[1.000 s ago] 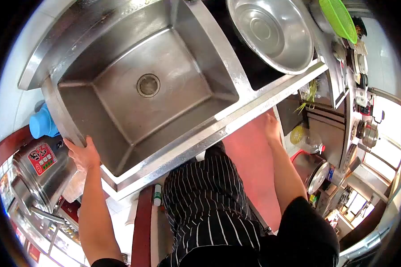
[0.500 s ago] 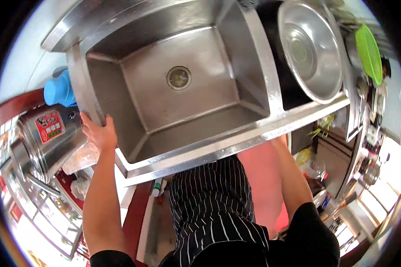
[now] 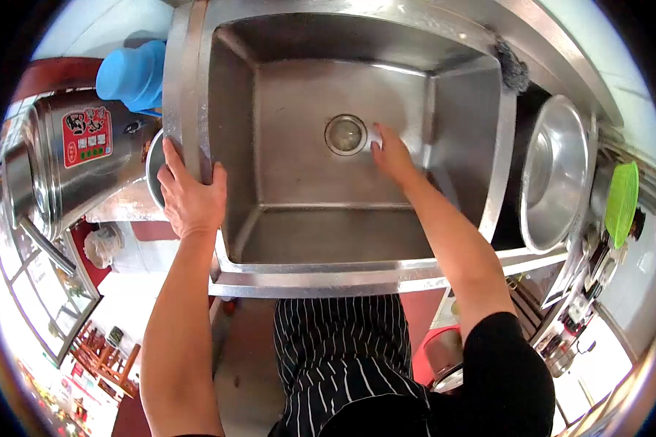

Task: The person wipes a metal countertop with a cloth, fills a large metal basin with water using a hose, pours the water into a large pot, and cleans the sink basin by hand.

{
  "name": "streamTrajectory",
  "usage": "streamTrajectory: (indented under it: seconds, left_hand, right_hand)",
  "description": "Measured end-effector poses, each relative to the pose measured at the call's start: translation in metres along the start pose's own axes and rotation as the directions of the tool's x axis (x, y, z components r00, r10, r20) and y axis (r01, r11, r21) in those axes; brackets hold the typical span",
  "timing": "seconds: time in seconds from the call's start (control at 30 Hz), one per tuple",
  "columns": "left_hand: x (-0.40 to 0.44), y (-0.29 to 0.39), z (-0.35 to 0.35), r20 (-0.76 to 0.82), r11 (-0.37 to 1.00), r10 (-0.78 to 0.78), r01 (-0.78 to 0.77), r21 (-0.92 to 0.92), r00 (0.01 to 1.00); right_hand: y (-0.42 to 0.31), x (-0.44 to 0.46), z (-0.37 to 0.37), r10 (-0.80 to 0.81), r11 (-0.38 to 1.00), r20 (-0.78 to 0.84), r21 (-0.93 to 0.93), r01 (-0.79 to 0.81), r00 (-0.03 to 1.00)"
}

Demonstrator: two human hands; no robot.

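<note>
A metal sink [image 3: 299, 167] fills the middle of the head view, its round drain [image 3: 345, 135] in the floor of the basin. My left hand [image 3: 191, 195] rests over the sink's left rim with its fingers spread, holding nothing. Inside the basin, just right of the drain, is my right hand [image 3: 393, 156]. Its thumb and forefinger point toward the drain and are apart, with nothing visible between them. Whether it touches the basin floor cannot be told.
Left of the rim stand a blue container [image 3: 133, 76] and a large steel pot with a red label [image 3: 87, 137]. A dark scrubber [image 3: 512, 67] lies at the back right corner. Farther right are a metal basin [image 3: 556, 175] and a green basket [image 3: 622, 204].
My right hand has risen from below the sink's front edge into the basin, near the drain. My left hand stays on the left rim. The view has turned, so the sink now looks level.
</note>
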State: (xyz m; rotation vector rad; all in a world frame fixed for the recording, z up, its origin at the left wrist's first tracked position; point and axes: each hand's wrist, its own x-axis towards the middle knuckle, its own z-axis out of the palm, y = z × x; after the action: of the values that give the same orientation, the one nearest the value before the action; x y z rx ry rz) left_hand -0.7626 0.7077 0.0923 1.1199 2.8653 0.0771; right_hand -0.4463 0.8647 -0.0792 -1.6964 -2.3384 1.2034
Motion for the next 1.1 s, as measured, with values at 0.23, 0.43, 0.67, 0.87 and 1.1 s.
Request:
streamTrajectory:
  seconds: [0.23, 0.43, 0.67, 0.87, 1.1]
  left_hand:
    - [0.003, 0.006, -0.006, 0.065, 0.998, -0.058, 0.059, -0.012, 0.996]
    - [0.005, 0.004, -0.008, 0.112, 0.994, -0.103, 0.106, -0.022, 0.988]
    - [0.006, 0.004, -0.006, 0.094, 0.995, -0.092, 0.095, -0.027, 0.991]
    - [0.006, 0.002, -0.005, 0.088, 0.995, -0.088, 0.092, -0.04, 0.992]
    - [0.004, 0.003, -0.002, 0.064, 0.997, -0.073, 0.075, -0.036, 0.995]
  right_hand:
    - [0.027, 0.025, 0.091, -0.126, 0.916, -0.102, -0.393, 0.076, 0.987]
    - [-0.026, 0.056, 0.062, -0.32, 0.938, 0.003, -0.14, 0.317, 0.948]
    - [-0.029, 0.092, 0.08, -0.559, 0.756, 0.15, -0.312, 0.575, 0.816]
    - [0.019, 0.031, 0.077, -0.474, 0.716, 0.405, -0.339, 0.61, 0.782]
    - [0.014, 0.031, 0.101, -0.392, 0.795, 0.174, -0.43, 0.428, 0.903]
